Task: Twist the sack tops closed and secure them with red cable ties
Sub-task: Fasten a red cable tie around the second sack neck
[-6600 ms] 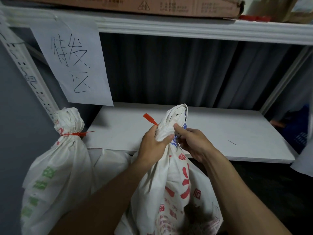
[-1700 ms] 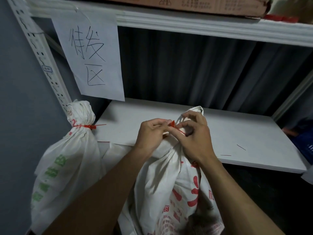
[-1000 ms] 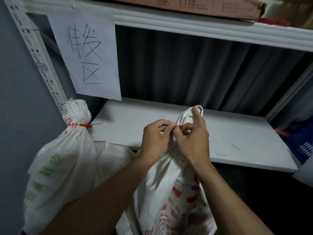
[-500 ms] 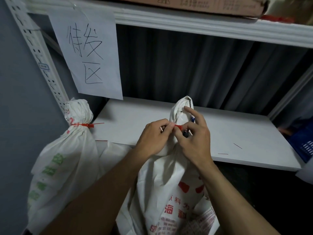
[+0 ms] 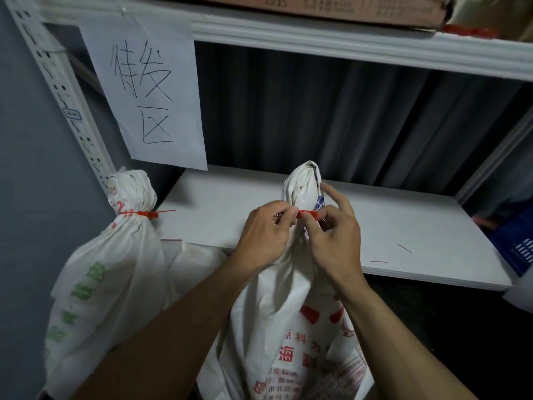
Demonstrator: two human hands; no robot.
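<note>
A white sack with red print (image 5: 291, 321) stands in front of me, its twisted top sticking up between my hands. A red cable tie (image 5: 308, 214) lies across the sack's neck. My left hand (image 5: 264, 235) pinches the tie's left end and my right hand (image 5: 331, 238) pinches its right end, fingers partly spread. How far the tie wraps around the neck is hidden by my fingers. At the left stands a second white sack with green print (image 5: 98, 278), its neck bound by a red cable tie (image 5: 147, 213).
A white shelf board (image 5: 403, 223) lies behind the sacks, with two thin slivers on its right part. A paper sign (image 5: 147, 90) hangs from the upper shelf beside a perforated upright (image 5: 57, 90). A cardboard box (image 5: 331, 7) sits on top. Blue crate (image 5: 516, 241) at far right.
Earlier my hands gripped the twisted sack top with the tie poking out at the left. Both hands then moved onto the tie at the neck, and the sack top now stands straighter.
</note>
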